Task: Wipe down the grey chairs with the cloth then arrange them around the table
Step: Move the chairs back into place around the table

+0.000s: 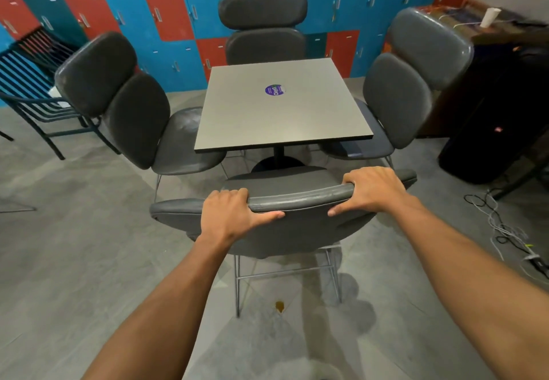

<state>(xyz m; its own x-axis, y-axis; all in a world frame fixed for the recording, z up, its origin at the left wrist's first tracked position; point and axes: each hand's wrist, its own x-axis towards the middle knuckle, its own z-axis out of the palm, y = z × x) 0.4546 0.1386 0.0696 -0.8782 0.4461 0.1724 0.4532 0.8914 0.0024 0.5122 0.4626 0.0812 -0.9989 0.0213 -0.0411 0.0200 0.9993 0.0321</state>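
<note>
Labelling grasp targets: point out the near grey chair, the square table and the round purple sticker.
Near grey padded chair (300, 198): head view, top edge of backrest between the hands.
Square grey table (252, 118): head view, bare top surface.
Round purple sticker (274, 90): head view, sticker centre.

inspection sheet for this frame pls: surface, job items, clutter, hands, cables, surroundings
Surface: square grey table, bare but for a round purple sticker.
Job's things: four grey chairs; left chair, far chair and right chair stand at the table's sides; near chair is in hand on the fourth side. Cloth: nothing seen.
Clutter: small brown spot on the floor behind the near chair.
Hands: left hand and right hand grip the near chair's backrest top.
Cables: loose tangle on the floor at right.
Surroundings: blue and red lockers; dark metal-frame chair at left.
</note>
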